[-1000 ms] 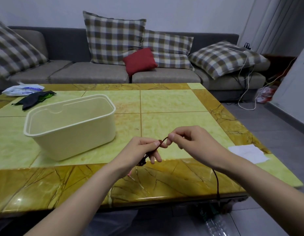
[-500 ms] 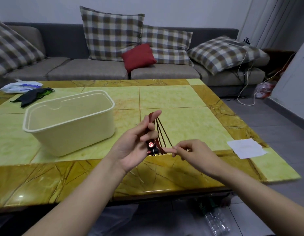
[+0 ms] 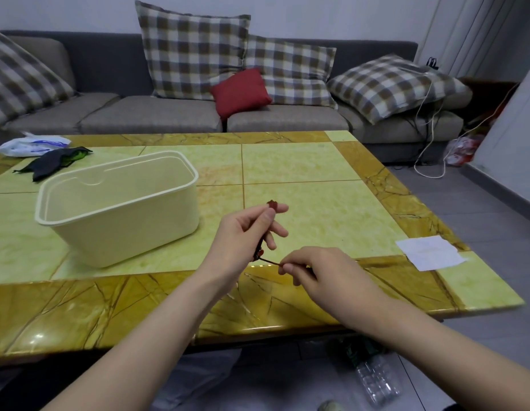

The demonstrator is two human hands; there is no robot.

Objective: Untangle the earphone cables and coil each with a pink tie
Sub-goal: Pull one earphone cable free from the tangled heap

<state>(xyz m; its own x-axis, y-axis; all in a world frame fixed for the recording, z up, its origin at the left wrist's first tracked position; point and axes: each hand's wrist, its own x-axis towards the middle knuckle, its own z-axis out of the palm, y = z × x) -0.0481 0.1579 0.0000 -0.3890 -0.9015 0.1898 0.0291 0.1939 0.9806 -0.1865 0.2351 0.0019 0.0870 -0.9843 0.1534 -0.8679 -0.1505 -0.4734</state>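
Earphone cable (image 3: 269,260) between raised left hand (image 3: 243,232), right hand (image 3: 323,274)

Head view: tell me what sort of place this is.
Probably a home living room: a grey sofa with checked cushions stands behind a low yellow tiled table.

Nothing legible. The bag (image 3: 32,145) at the tabletop's (image 3: 302,161) far left bears blue print too blurred to read; the paper's (image 3: 429,252) faint marks are likewise unreadable.
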